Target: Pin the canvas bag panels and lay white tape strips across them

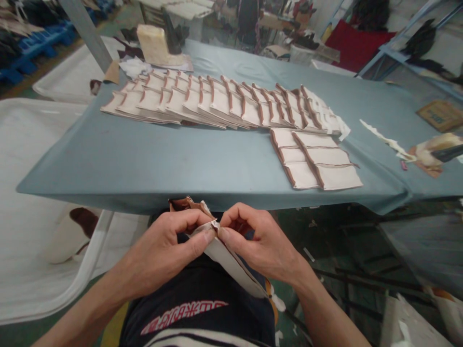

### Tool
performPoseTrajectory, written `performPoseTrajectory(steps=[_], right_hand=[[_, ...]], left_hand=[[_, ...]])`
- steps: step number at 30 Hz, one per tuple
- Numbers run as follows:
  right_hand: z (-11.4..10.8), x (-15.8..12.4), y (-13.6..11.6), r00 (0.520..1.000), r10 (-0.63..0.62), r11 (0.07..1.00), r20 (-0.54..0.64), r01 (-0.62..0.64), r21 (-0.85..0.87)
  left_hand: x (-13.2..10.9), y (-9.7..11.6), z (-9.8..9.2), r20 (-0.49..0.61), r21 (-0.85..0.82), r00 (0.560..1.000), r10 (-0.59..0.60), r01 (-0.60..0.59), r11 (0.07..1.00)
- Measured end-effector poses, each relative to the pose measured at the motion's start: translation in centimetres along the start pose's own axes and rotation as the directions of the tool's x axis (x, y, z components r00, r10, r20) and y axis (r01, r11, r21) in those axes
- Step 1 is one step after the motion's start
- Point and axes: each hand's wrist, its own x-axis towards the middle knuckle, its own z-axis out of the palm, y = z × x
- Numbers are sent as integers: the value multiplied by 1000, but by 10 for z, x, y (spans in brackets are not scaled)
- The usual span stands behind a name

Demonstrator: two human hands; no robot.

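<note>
Between both hands, above my lap, is a cream fabric piece (235,262) with brown edging. My left hand (170,246) pinches its upper edge between thumb and forefinger. Close beside it, my right hand (258,241) pinches the same edge, thumb and curled fingers pressed together. The two sets of fingertips nearly meet at a small raised fold. A brown-lined end of the piece sticks up behind my left fingers. On the table, just beyond my hands, lie cream panels (336,156) with brown strips.
A long overlapping row of similar panels (217,99) covers the back of the blue-covered table (144,159). Yellowish blocks (154,43) stand at the back left. White bins (32,144) are at the left. A cardboard box (439,115) lies at the far right.
</note>
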Motion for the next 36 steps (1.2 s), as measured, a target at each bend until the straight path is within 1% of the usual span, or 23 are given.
performPoseTrajectory(steps=[2, 6, 8, 10, 12, 14, 15, 16, 18, 20, 21, 22, 24, 25, 27, 30, 32, 34, 36], right_hand=[[0, 0, -2, 999, -27, 998, -26, 25, -58], [0, -1, -4, 999, -42, 992, -19, 40, -121], [0, -3, -3, 996, -85, 972, -39, 74, -222], [0, -6, -1, 981, -179, 907, -72, 136, -400], [0, -9, 1, 952, -300, 798, -62, 215, -563], [1, -10, 4, 923, -385, 710, -17, 284, -645], [2, -11, 4, 916, -400, 703, -11, 299, -645], [4, -11, 5, 920, -391, 729, -29, 290, -620], [11, -9, 6, 944, -305, 839, -126, 204, -505], [20, -7, 5, 963, -146, 947, -227, 70, -312], [25, -7, 5, 967, -60, 979, -249, 9, -202], [30, -6, 5, 969, 17, 995, -248, -41, -92], [37, -5, 7, 968, 133, 988, -214, -112, 108], [39, -5, 8, 966, 173, 973, -192, -138, 184], [41, -5, 11, 961, 232, 941, -153, -182, 286], [42, -6, 14, 956, 271, 911, -115, -216, 353], [43, -8, 15, 954, 264, 920, -145, -204, 334], [45, -10, 13, 949, 237, 951, -207, -183, 249], [47, -13, 10, 944, 191, 980, -268, -166, 111]], left_hand=[[0, 0, 3, -18, 41, 1000, 25, -25, 999], [-3, -1, 10, -62, 97, 995, 81, -74, 993], [-4, -1, 14, -95, 114, 990, 108, -97, 989], [-4, -1, 18, -124, 148, 984, 128, -109, 983], [-5, 0, 22, -158, 206, 976, 147, -113, 972], [-5, 0, 26, -196, 258, 966, 169, -115, 959], [-5, 0, 27, -212, 267, 961, 176, -116, 957], [-4, 0, 28, -223, 259, 959, 175, -114, 959], [-4, 0, 30, -234, 195, 962, 142, -96, 976], [-3, 0, 31, -229, 103, 970, 83, -61, 993], [-2, -1, 31, -226, 60, 973, 52, -40, 997], [-2, -3, 30, -222, 23, 975, 25, -20, 1000], [-2, -7, 30, -200, -31, 979, -23, 17, 999], [-3, -8, 30, -183, -51, 982, -41, 32, 998], [-4, -11, 29, -133, -83, 989, -68, 57, 995], [-4, -13, 31, -97, -104, 989, -109, 98, 990], [-4, -14, 32, -106, -91, 986, -126, 117, 989], [-3, -14, 32, -120, -65, 985, -125, 117, 991], [-3, -14, 31, -114, -42, 987, -115, 111, 993]])
